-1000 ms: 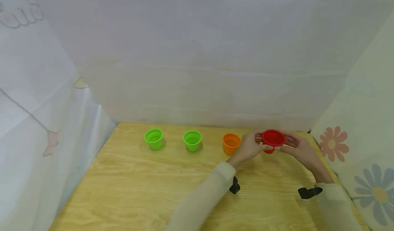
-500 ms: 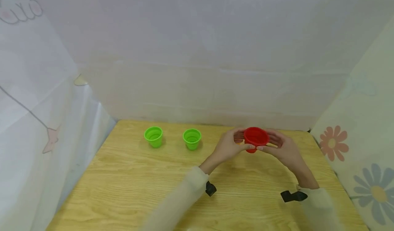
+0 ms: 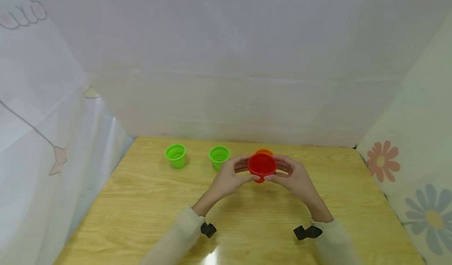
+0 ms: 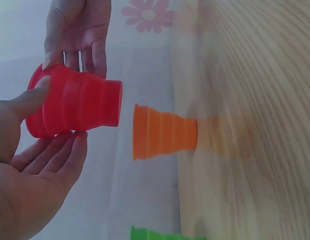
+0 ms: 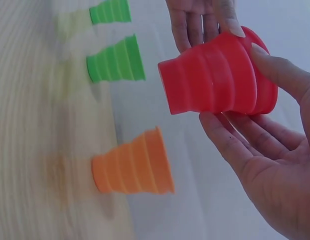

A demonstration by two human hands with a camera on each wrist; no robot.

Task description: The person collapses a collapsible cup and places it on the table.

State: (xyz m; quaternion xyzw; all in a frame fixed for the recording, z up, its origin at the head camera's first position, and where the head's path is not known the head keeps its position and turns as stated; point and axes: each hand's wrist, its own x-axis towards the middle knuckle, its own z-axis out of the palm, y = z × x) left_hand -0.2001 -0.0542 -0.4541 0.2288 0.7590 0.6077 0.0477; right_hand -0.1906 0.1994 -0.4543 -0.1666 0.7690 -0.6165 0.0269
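Observation:
A red ribbed, tapered cup [image 3: 262, 164] is held upright above the table between both hands. My left hand [image 3: 227, 178] grips its left side, thumb at the near side and fingers behind. On the right side my right hand [image 3: 294, 179] grips it the same way, the two thumbs close together. Near its mouth, a second edge shows in the right wrist view, where the red cup [image 5: 215, 75] is seen from the side. An orange cup [image 4: 162, 132] stands on the table just beyond the red one, which partly hides it in the head view.
Two green cups [image 3: 175, 156] [image 3: 219, 157] stand upright to the left of the orange one, in a row along the back of the wooden table [image 3: 148, 202]. Behind the table hangs a white cloth [image 3: 226, 100]; a flower-printed sheet [image 3: 416, 159] is at the right.
Both hands have carried the red cup leftward, from right of the orange cup to in front of it. The orange and green cups stay where they stood.

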